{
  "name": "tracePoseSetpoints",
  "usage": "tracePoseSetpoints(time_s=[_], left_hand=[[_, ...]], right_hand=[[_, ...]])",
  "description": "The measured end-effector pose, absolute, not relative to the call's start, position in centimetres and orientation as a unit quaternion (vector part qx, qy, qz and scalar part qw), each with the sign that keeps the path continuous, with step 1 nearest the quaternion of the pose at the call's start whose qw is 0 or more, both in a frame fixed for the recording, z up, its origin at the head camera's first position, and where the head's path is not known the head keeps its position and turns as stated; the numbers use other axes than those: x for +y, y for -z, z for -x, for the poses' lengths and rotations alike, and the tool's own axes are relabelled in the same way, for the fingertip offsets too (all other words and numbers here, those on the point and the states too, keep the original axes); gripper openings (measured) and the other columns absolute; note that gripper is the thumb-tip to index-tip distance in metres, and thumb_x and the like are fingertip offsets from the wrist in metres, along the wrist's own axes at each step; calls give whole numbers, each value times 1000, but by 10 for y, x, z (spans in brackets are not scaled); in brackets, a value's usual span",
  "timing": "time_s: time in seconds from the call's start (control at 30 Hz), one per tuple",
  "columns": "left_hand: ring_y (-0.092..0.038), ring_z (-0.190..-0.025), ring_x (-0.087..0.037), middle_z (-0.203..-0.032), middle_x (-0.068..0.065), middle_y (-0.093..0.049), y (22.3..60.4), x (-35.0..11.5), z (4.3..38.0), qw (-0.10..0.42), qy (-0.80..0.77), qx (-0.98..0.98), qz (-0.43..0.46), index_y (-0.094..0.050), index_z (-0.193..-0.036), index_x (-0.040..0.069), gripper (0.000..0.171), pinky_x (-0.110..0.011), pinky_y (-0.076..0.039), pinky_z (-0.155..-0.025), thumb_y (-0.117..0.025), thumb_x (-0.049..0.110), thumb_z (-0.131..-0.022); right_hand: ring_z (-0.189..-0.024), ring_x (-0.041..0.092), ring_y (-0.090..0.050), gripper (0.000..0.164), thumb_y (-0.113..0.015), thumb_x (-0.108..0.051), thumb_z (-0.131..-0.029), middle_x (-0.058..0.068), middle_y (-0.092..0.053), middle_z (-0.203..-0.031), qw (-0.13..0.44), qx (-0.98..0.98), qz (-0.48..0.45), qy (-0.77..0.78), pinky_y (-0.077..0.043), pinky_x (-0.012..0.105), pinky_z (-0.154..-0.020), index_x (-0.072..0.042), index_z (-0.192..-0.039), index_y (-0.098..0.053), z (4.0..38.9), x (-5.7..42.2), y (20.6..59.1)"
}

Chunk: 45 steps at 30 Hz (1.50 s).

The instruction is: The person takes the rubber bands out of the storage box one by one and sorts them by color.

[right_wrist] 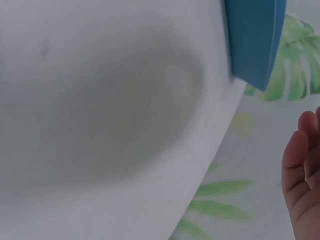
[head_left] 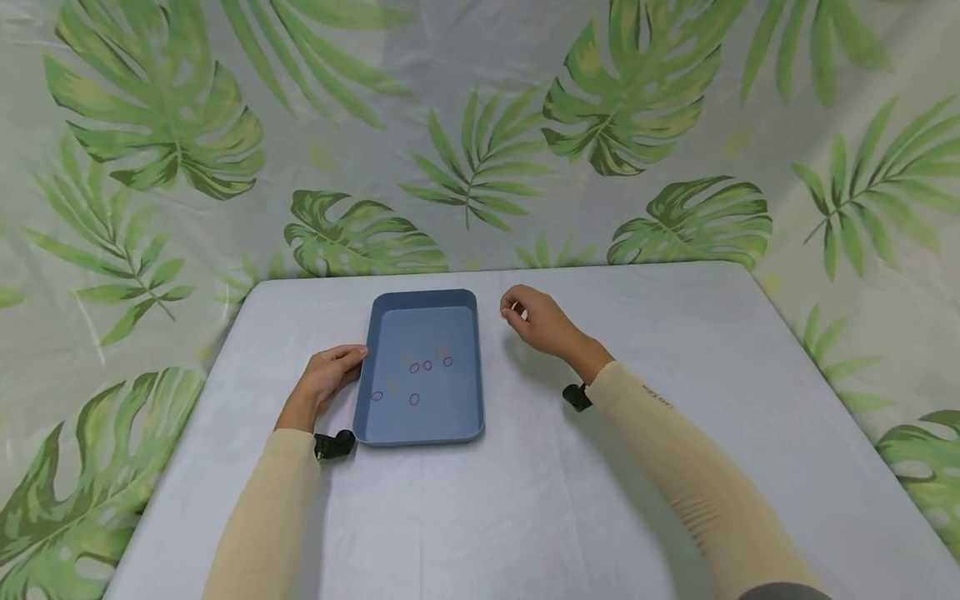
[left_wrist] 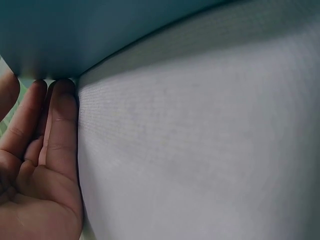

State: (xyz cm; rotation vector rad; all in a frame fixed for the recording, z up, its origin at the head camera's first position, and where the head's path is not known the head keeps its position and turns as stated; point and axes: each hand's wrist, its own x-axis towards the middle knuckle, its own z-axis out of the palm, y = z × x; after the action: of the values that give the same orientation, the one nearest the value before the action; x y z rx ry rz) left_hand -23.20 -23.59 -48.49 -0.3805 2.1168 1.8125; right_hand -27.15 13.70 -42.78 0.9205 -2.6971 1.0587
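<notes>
A blue-grey rectangular tray (head_left: 427, 298) lies on the table, with several thin reddish rings (head_left: 410, 400) and fainter yellowish ones (head_left: 392, 387) scattered over its floor. My left hand (head_left: 328, 375) is at the tray's left side. Seen from the left wrist, its fairly straight fingers (left_wrist: 63, 115) touch the outer wall, the thumb close to the rim. To the right of the tray, my right hand (head_left: 542, 321) is raised over the table, thumb and index finger curved toward each other. Whether anything small sits between those fingertips cannot be seen; the right wrist view catches only some fingers (right_wrist: 295, 160).
The table (head_left: 637, 350) has a white cloth. Behind it and at the sides hangs pale fabric with green leaves (head_left: 472, 167). Dark wrist cameras (head_left: 334, 445) sit by both sleeves, the left one close to the tray's near left corner.
</notes>
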Motion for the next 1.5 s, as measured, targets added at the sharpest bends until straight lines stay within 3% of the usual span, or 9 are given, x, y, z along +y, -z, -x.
tracePoseSetpoints(time_s=[0.37,0.7,1.2,1.5], left_hand=[[-40,-145,-26,-156,-16,-40,486,-239,233,161,-637,741,140,-46,-146,0,53,-37,-37,-121,-56,29,-103],[-39,-146,-27,-157,-18,-39,488,-239,232,162,-637,742,129,-44,-147,-1,55,-35,-38,-121,-55,29,-103],[-40,-145,-25,-156,-17,-40,488,-238,233,162,-639,741,130,-45,-147,0,53,-34,-39,-120,-54,29,-103],[-45,-141,-21,-155,-18,-41,488,-238,234,159,-641,740,129,-46,-145,-1,52,-30,-42,-117,-55,28,-103]], right_hand=[[-94,27,-61,9,-55,-11,-101,13,-62,-104,15,-914,-244,-324,-52,39,-80,-3,-101,-59,284,158,438],[-88,24,-57,12,-53,-12,-101,13,-62,-104,-7,-935,-195,-296,-49,35,-77,-4,-97,-62,290,174,456],[-96,29,-62,14,-58,-13,-99,15,-63,-103,-36,-951,-199,-233,-55,44,-85,-2,-98,-67,293,171,468],[-86,25,-58,14,-58,-10,-97,14,-64,-95,-17,-954,-218,-207,-53,41,-79,-1,-94,-69,296,169,477]])
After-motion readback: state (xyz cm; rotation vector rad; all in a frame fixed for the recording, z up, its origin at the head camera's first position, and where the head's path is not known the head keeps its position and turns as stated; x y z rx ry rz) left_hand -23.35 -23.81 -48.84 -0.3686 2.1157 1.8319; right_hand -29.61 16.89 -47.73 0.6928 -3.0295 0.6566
